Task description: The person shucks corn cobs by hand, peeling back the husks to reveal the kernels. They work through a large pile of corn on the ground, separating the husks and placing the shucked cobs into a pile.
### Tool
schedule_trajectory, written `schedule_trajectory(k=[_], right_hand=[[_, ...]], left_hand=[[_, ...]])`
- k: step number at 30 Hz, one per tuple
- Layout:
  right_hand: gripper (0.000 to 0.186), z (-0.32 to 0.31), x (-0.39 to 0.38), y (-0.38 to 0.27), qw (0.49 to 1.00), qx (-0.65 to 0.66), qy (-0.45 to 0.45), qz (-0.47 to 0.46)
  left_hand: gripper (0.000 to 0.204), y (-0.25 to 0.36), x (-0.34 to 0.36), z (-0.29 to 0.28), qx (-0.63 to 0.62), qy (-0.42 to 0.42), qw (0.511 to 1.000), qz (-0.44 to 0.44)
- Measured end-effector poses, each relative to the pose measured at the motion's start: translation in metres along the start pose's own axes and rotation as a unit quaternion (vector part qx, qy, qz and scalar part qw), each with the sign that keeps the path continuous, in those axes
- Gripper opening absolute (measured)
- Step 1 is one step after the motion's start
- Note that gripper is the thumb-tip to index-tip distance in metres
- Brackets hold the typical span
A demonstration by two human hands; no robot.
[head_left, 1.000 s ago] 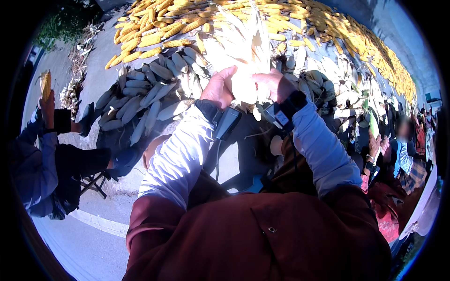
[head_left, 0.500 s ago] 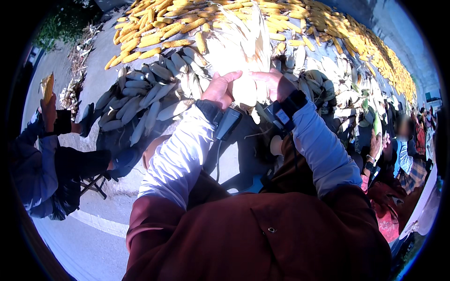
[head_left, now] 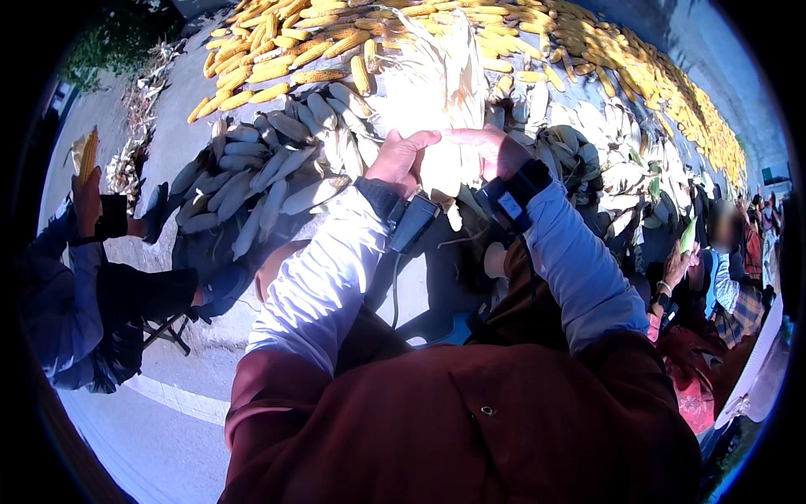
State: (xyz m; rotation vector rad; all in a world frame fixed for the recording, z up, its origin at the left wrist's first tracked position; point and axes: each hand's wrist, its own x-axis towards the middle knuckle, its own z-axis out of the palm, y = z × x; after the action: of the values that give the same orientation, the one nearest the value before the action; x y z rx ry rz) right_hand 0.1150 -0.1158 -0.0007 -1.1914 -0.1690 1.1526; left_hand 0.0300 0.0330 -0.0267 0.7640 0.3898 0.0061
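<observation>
Pale, dry corn husks (head_left: 457, 80) fan out away from me in the sunlight, so bright that detail is lost. My left hand (head_left: 398, 158) is closed on their near part, thumb pointing inward. From the other side my right hand (head_left: 494, 153) grips the same bunch, its thumb close to the left one. Between and below the hands hang pale, rounded ends (head_left: 439, 172), too washed out to tell whether they are ears or husk. To the left of my left hand lies a heap of pale, husk-covered ears (head_left: 260, 164).
Yellow corn cobs (head_left: 277, 71) spread across the ground beyond. More husked ears (head_left: 621, 176) lie to the right. A person at the left holds a yellow cob (head_left: 88, 155); another at the right holds a green-husked ear (head_left: 688, 235). Dark devices (head_left: 411, 224) sit at my wrists.
My left hand and wrist have shifted slightly to the right; both hands keep their grip. The green-husked ear held by the person at the right has moved lower and rightward.
</observation>
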Motion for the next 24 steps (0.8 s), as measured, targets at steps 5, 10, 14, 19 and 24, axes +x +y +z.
schedule_trajectory(k=[5, 10, 14, 19, 24], right_hand=[[0.026, 0.004, -0.003, -0.001, 1.0, -0.01, 0.016, 0.001], [0.027, 0.002, -0.003, -0.002, 0.999, -0.02, 0.011, 0.028], [0.027, -0.005, 0.001, 0.0, 0.998, -0.013, 0.013, 0.052], [0.028, 0.008, -0.008, -0.003, 0.992, 0.106, -0.021, 0.071], [0.028, 0.003, -0.007, 0.002, 0.989, 0.128, -0.031, 0.068]], left_hand=[[0.035, 0.003, -0.004, 0.002, 0.013, -0.027, 1.0, 0.001], [0.035, 0.001, -0.003, 0.0, 0.007, -0.025, 1.0, -0.01], [0.036, 0.001, 0.0, -0.004, 0.017, -0.086, 0.996, 0.003], [0.038, 0.001, -0.002, -0.003, 0.043, -0.067, 0.997, 0.009], [0.031, 0.004, -0.007, 0.006, 0.026, -0.049, 0.998, 0.025]])
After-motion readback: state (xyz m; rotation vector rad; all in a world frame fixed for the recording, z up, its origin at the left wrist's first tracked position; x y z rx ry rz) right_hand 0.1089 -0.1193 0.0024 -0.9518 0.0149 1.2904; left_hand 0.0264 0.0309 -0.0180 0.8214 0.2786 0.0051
